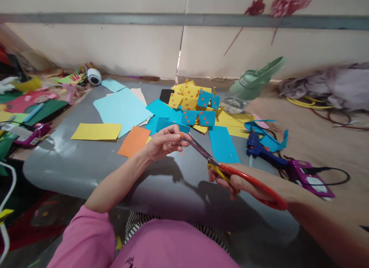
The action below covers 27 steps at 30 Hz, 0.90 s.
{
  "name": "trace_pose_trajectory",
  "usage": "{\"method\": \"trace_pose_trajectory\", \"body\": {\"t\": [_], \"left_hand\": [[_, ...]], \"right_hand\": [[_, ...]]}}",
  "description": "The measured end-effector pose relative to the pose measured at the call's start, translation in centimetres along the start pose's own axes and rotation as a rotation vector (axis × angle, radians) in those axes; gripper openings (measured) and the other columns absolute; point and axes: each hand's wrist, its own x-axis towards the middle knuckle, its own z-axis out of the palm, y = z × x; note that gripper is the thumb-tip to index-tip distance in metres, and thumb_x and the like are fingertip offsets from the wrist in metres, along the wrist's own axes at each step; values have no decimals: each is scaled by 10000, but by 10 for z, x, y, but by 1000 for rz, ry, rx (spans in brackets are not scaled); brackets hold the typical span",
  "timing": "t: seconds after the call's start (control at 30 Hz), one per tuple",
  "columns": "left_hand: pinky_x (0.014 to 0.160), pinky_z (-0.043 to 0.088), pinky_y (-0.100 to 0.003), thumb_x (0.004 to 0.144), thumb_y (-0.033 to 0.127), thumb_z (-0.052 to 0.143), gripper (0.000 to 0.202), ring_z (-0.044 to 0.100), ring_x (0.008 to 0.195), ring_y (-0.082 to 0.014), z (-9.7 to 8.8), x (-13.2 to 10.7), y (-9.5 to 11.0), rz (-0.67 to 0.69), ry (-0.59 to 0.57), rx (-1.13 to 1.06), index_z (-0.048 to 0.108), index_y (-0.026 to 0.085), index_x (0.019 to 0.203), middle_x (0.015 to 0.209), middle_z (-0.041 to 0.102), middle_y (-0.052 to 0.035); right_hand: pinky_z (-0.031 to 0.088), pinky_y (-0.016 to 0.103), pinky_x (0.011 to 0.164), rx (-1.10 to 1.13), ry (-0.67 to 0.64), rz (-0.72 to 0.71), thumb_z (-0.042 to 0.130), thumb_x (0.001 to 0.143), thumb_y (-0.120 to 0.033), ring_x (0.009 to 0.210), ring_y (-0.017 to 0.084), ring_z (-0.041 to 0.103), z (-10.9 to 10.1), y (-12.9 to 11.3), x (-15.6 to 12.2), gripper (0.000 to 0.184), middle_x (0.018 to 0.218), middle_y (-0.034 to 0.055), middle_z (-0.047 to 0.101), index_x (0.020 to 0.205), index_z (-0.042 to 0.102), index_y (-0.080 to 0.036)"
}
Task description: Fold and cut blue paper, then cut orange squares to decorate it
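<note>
My left hand (165, 143) is held over the grey table (86, 160), its fingers pinched on a tiny scrap of orange paper (181, 135). My right hand (236, 181) grips red and yellow scissors (230, 172). Their blades point up and left and meet the orange scrap at my left fingertips. Just beyond lies an orange sheet (134, 140), and a few orange specks sit on the table under the blades.
A heap of yellow and blue squares with orange dots (193, 103) lies behind. Light blue (122, 108), yellow (96, 131) and blue (223, 145) sheets lie around. A blue glue gun (259, 149), a purple tool (309, 179) and a green fan (255, 80) are on the right.
</note>
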Motion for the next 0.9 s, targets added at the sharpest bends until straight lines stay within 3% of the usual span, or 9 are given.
{"method": "trace_pose_trajectory", "body": {"t": [0.2, 0.6, 0.8, 0.9], "left_hand": [[564, 552, -177, 658, 362, 884, 394, 737, 694, -121, 0, -1, -1, 9, -12, 7, 541, 177, 717, 892, 768, -49], [565, 555, -181, 656, 377, 887, 410, 739, 697, -123, -1, 0, -2, 10, -25, 7, 536, 178, 730, 897, 767, -47], [580, 570, -220, 661, 387, 879, 420, 734, 709, -140, 0, -3, -2, 17, -28, 57, 520, 184, 741, 891, 761, -53], [598, 574, -235, 678, 378, 871, 402, 741, 735, -152, 0, -3, 0, 38, -36, 100, 523, 186, 741, 899, 765, -56]], "right_hand": [[557, 321, 622, -9, 18, -20, 438, 946, -630, 651, 162, 607, 2, -5, -1, 474, 839, 24, 549, 1053, 614, -204], [558, 333, 632, -29, 12, 16, 428, 959, -585, 638, 161, 604, 4, -7, -3, 440, 843, 31, 557, 1053, 601, -191], [551, 331, 606, -6, 26, -26, 425, 932, -667, 625, 157, 597, 5, -5, -5, 537, 845, 30, 554, 1057, 611, -179], [546, 327, 607, -13, 21, -4, 435, 930, -637, 620, 153, 593, 6, -7, -7, 497, 847, 27, 547, 1052, 604, -186]]}}
